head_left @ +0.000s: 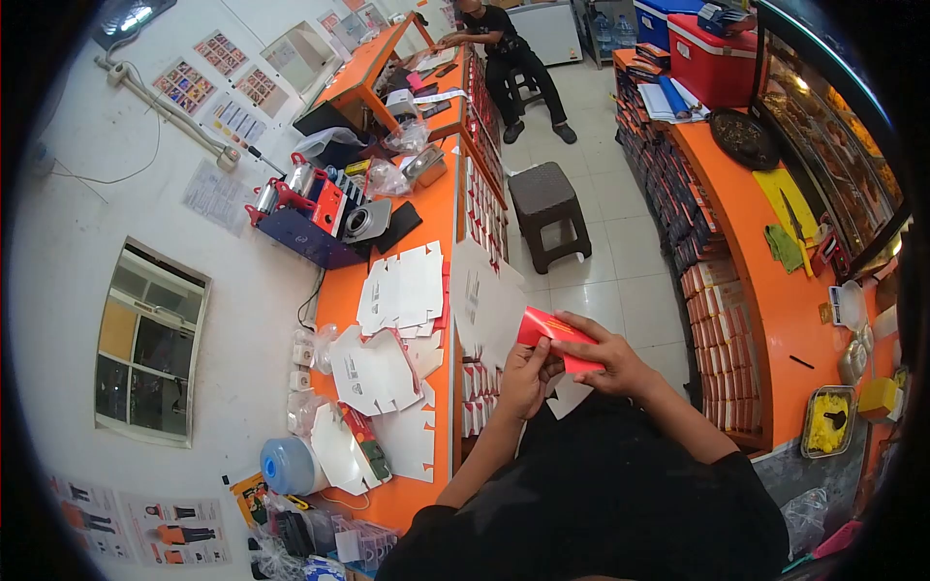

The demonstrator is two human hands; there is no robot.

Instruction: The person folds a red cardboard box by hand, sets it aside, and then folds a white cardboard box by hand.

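Observation:
A partly folded cardboard box blank is between my two hands, its red panel (539,326) bent up and its white panel (484,302) spread out toward the counter. My left hand (528,381) pinches the near edge of the red part, thumb on top. From the other side my right hand (615,360) grips the same red part with its fingers bent over it. To the left, flat white box blanks (402,290) lie stacked on the orange counter (436,387). Nearer me are several loosely opened blanks (373,373), one with a green and red printed side (365,445).
A dark plastic stool (547,198) stands in the aisle. Beyond it a person in dark clothes (504,58) sits at the counter. Folded boxes (722,349) are stacked under the right counter, which bears a knife (796,228) and a tray of yellow food (828,423). A blue jug (289,467) is at left.

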